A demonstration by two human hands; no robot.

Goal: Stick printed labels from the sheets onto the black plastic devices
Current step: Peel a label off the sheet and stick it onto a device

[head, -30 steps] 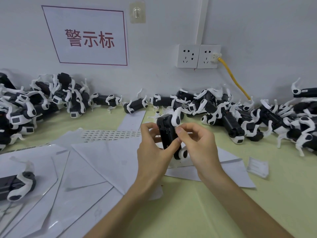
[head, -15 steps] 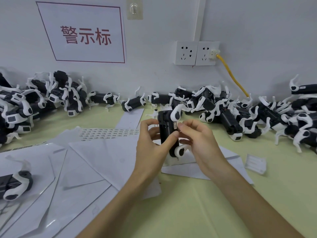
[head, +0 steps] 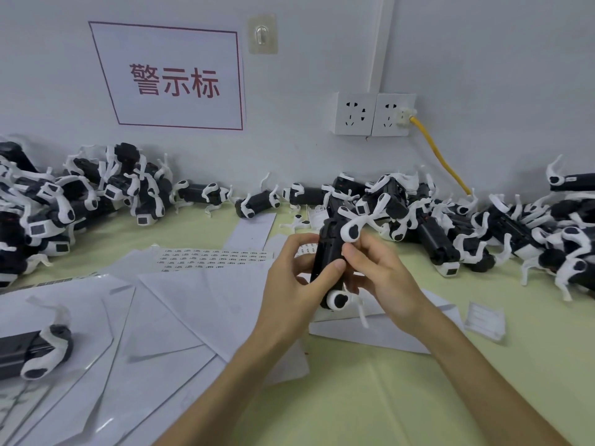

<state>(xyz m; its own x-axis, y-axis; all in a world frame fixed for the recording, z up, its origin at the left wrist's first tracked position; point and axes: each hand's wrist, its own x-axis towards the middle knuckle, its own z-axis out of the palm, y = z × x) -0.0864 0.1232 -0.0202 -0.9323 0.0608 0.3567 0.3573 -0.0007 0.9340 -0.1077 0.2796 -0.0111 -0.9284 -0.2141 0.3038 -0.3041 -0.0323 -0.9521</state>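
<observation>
Factory labelling station: heaps of identical black plastic devices [head: 438, 239] with white fittings crowd the back edge of a pale green desk [head: 370, 397] across the frame. Printed label sheets [head: 215, 257] and blank white papers [head: 180, 304] cover the left half. A red-bordered sign [head: 174, 78] in Chinese characters hangs upper left, beside twin wall sockets [head: 373, 114].

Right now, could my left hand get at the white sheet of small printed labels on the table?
Probably yes: the white label sheet lies just left of the left hand, nothing between. But that hand grips the black plastic device, which the right hand must then hold alone.
</observation>
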